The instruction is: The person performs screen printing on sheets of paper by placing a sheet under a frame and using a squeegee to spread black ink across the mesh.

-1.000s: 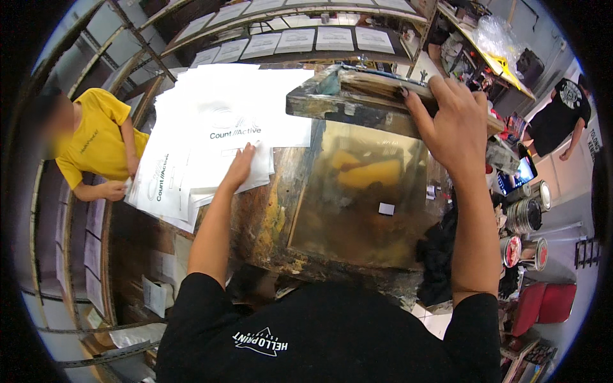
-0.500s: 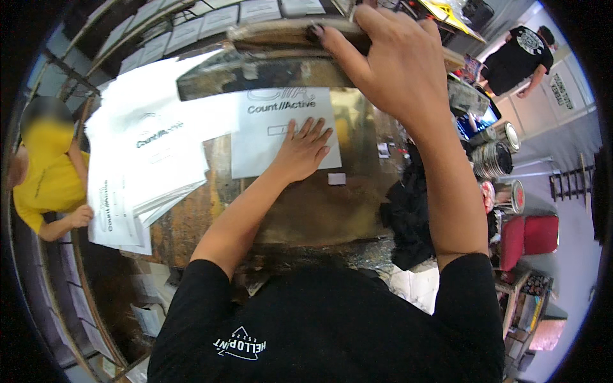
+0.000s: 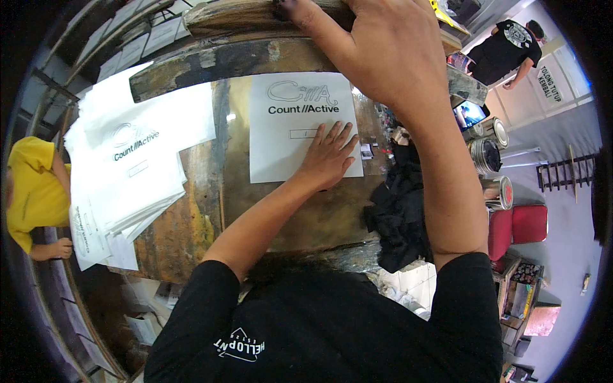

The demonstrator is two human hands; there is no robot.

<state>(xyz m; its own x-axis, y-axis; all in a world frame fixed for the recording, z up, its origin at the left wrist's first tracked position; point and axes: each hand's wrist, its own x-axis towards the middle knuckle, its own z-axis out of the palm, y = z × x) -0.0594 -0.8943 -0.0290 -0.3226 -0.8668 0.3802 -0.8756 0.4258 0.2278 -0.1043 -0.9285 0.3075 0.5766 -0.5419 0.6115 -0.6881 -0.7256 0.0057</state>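
My left hand [image 3: 329, 156] lies flat, fingers spread, on the lower right part of a white printed sheet [image 3: 274, 153]. The sheet rests on a worn, brownish metal-topped work table [image 3: 255, 214]. At the top, my right hand [image 3: 389, 48] is closed round the raised, paint-stained screen printing frame [image 3: 217, 60], its thumb against a wooden bar [image 3: 236, 18] and its other fingers out of sight. Left of the sheet lies an untidy stack of similar printed white sheets [image 3: 140, 185].
Black cloth [image 3: 399, 210] lies bunched at the table's right edge, near several paint cans [image 3: 495, 191] and a lit phone [image 3: 470, 115]. A person in yellow [image 3: 38, 185] stands at left, another in black [image 3: 507, 51] at far right. Red chairs [image 3: 529, 223] stand right; racks hold sheets behind.
My left hand and the sheet under it have shifted right, covering a small pale piece on the table. The frame in my right hand has come up, baring the whole print.
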